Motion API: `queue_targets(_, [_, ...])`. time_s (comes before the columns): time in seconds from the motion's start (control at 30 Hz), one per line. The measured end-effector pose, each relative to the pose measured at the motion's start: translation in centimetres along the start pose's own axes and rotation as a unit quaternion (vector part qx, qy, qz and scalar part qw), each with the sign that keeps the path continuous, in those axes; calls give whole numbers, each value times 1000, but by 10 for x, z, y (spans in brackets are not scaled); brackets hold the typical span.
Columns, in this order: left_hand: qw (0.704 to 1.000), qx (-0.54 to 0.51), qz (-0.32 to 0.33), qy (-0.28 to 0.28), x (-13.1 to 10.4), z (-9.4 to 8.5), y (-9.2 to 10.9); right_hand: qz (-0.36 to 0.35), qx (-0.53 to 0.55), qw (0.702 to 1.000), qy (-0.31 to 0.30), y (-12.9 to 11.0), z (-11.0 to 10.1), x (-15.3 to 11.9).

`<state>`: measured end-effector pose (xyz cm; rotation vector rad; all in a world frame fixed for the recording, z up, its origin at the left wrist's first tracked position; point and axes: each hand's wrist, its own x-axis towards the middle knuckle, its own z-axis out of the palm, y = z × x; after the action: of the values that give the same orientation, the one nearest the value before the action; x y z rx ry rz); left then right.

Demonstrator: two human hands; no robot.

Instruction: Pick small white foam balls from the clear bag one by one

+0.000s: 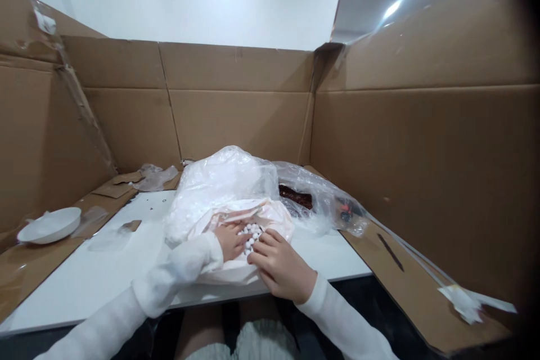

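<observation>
Small white balls (252,230) lie heaped in the mouth of a pale, crumpled plastic bag (225,274) near the table's front edge. From the left, my left hand (230,241) reaches into the bag's mouth, its fingers stretched out and touching the balls. My right hand (287,267) is on the right side of the heap. Its fingers are bent inward at the balls and the bag's edge, and what lies under the fingertips is hidden. Directly behind stands a large, bulging clear plastic bag (228,174) with whitish contents.
A white bowl (50,226) sits at the left on cardboard. Clear plastic packaging (324,191) with a dark brown piece (295,197) lies at the right. White strips (426,264) lean along the right side. Tall cardboard walls (236,107) enclose the white table (122,270).
</observation>
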<state>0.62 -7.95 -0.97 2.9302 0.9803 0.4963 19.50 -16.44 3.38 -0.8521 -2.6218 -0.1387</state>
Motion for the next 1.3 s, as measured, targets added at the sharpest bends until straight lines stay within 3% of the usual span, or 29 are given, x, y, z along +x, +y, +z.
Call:
queue_targets(0.13, [999,31,26,-3,-5,-32,23,9,75,996,57,-1,-6,-15])
queue_targets(0.27, [998,51,22,1,-8,-59,32,73,103,983,134,9,-10,-21])
queue_targets(0.37, [997,67,28,6,-9,-65,26,137,79,972,176,38,-3,-20])
queue_targets(0.43, [995,83,-10,46,-11,-59,16,239,56,948,202,71,4,-19])
queue_targets(0.47, [993,86,-39,64,-13,-53,11,298,39,933,198,91,8,-19])
queue_targets(0.53, [992,72,-84,66,-19,-39,0,428,-5,896,116,132,16,-18])
queue_targets(0.63, [995,26,-93,30,-26,-27,-13,463,-12,884,57,181,27,-13])
queue_targets(0.77, [986,-28,-141,81,-32,-48,-29,467,-10,884,-32,213,41,-1])
queue_targets(0.87, [968,-59,-208,127,-38,-67,-54,477,-4,874,-92,224,50,5])
queue_targets(0.97, [968,-60,-226,90,-43,-67,-82,494,1,862,-112,232,58,6])
queue_targets(1.07, [981,-23,-187,45,-38,-51,-100,501,13,860,-94,234,64,5])
queue_targets(1.17, [982,22,-187,-4,-23,-37,-103,504,39,862,-48,234,70,2])
queue_targets(1.3, [964,59,-239,-99,-1,-34,-97,528,104,841,49,241,75,-3])
